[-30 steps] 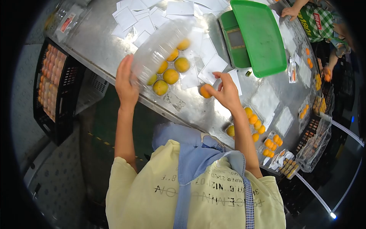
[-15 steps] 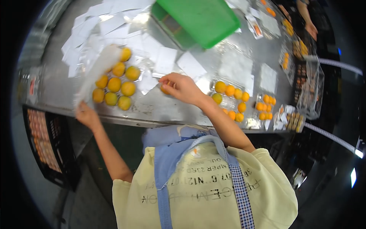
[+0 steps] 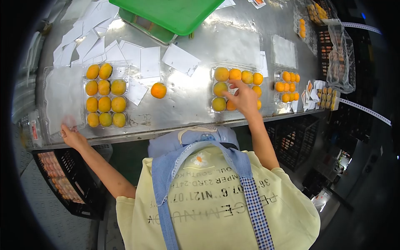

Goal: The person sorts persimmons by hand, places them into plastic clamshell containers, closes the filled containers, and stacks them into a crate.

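Observation:
My left hand (image 3: 73, 135) pinches the near edge of a clear plastic lid (image 3: 64, 100), which lies open on the metal table. Joined to its right is a clear tray with several orange fruits (image 3: 104, 103) in rows; its top right spot holds no fruit. A single orange fruit (image 3: 158, 90) sits on the table between the two trays. Over a second tray of fruits (image 3: 221, 74), my right hand (image 3: 242, 98) hovers with thumb and fingers apart. It hides part of the middle fruits.
A green scale (image 3: 179, 16) stands at the back. White cards (image 3: 150, 62) lie scattered behind the left tray. Farther right are a smaller fruit tray (image 3: 286, 86) and a plastic bag (image 3: 339, 62). Black crates (image 3: 79, 183) stand below the table.
The lid has come down flat at the left. My right hand has let go of the single fruit and moved right, over the second tray. The camera view has turned.

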`<state>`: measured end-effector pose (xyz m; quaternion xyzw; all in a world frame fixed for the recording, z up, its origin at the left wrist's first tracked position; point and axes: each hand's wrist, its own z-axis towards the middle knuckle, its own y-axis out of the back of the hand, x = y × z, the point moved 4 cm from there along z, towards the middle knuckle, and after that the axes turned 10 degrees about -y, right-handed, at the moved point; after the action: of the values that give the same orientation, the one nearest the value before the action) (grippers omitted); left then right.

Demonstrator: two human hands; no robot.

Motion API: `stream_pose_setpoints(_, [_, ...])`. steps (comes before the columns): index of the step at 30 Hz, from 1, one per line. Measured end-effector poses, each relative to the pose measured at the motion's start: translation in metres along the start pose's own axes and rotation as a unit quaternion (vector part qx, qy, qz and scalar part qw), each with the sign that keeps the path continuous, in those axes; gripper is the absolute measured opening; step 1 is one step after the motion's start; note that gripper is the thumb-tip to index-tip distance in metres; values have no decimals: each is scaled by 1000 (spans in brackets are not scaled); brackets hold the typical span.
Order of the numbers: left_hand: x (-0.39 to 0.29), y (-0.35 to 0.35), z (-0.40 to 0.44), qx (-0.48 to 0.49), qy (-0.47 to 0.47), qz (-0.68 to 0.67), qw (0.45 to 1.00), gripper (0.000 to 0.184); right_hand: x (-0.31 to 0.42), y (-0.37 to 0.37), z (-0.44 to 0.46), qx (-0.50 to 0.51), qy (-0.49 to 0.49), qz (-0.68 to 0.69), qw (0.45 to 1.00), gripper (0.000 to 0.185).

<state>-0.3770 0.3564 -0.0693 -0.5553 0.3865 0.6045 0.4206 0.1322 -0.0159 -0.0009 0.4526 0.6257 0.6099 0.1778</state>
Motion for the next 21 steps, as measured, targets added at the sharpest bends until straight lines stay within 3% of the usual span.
stream_pose_setpoints(2, [5,4,2,-14,8,16,1000,18,12,-10,-8,-2,6,-93,996,52])
stream_pose_setpoints(5, [-8,-4,-9,-13,0,20,1000,18,15,-18,-6,-4,-3,-82,997,59])
stream_pose_setpoints(8, [5,2,-6,-15,-15,39,999,18,23,-9,-4,-22,24,-112,993,50])
stream_pose_setpoints(11, [15,14,-3,-9,-61,57,996,17,33,3,-1,51,-15,-115,992,49])
stream_pose_setpoints(14, [9,7,-15,-19,-56,37,998,11,62,17,7,142,-44,6,989,49])
stream_pose_setpoints(17, [-11,-8,-30,-34,-48,44,997,14,111,1,22,146,77,143,976,50])
stream_pose_setpoints(21, [-26,-20,-40,-48,-42,12,998,16,200,-45,46,153,201,164,954,52])
